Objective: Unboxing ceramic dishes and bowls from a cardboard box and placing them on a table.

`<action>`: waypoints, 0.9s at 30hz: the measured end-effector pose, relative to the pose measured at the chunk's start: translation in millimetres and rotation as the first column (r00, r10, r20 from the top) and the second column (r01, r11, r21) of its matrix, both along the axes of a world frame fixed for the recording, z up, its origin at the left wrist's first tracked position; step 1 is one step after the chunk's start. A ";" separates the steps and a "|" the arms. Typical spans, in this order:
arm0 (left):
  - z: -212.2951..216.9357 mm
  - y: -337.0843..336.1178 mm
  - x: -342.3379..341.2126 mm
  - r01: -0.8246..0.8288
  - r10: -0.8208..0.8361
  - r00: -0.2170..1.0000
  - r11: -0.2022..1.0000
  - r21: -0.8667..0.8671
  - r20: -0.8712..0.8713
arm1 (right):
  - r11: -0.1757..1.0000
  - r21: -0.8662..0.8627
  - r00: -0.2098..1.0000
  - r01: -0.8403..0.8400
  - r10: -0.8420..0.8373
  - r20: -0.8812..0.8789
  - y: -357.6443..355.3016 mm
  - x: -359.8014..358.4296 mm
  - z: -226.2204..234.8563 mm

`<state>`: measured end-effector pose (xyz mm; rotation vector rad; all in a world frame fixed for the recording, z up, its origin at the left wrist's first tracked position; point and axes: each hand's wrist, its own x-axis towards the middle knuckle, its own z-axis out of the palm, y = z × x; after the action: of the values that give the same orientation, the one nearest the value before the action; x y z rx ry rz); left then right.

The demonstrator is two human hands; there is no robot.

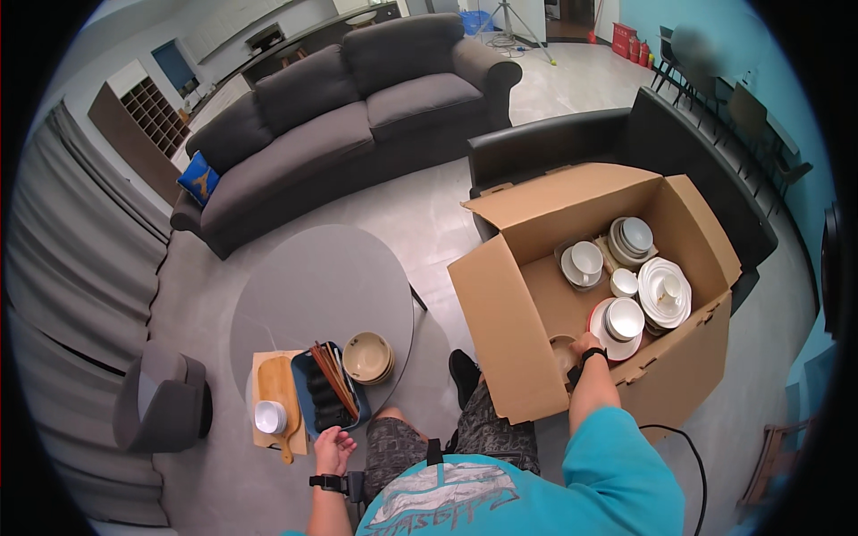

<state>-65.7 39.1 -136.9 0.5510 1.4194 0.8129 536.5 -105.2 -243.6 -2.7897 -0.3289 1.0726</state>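
Head view: your right hand (585, 345) reaches into the box (490, 317), at the brown bowl (561, 354).
The bowl lies just left of your right fingers, which look partly curled; whether they have hold of its rim, I cannot tell. The red-rimmed plate (597, 323) is just beyond and right of them. Your left hand (332, 451) is half open, with nothing visible in it, just beside the blue tray (306, 393). Handling the bowl seems the step in hand; the next move probably calls for a sure rim grip, clear of that plate.

Dark lettering (456, 509), pale print (429, 489), turquoise shirt (572, 491), not clearly readable
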 end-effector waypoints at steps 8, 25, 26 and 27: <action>-2.5 0.1 -7.8 -0.025 0.025 0.999 1.000 0.005 0.023 | 0.996 -0.022 0.992 -0.086 0.088 0.093 -3.2 9.9 -28.5; -3.0 2.9 -11.7 -0.029 0.025 0.992 0.999 0.037 0.120 | 0.849 0.520 0.968 0.096 -0.200 0.149 2.4 19.1 48.2; -2.0 4.1 -9.8 -0.029 0.023 0.990 0.999 0.043 0.140 | 0.761 0.642 0.955 0.097 -0.254 0.156 0.8 32.9 42.7; 1.1 6.2 -5.5 -0.023 0.016 0.990 0.999 0.048 0.138 | 0.698 0.712 0.933 0.079 -0.304 0.195 0.4 44.6 45.4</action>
<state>-71.1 45.3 -135.8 0.5098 1.2831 0.8868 581.2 -104.8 -198.2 -2.2002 -0.3624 0.3403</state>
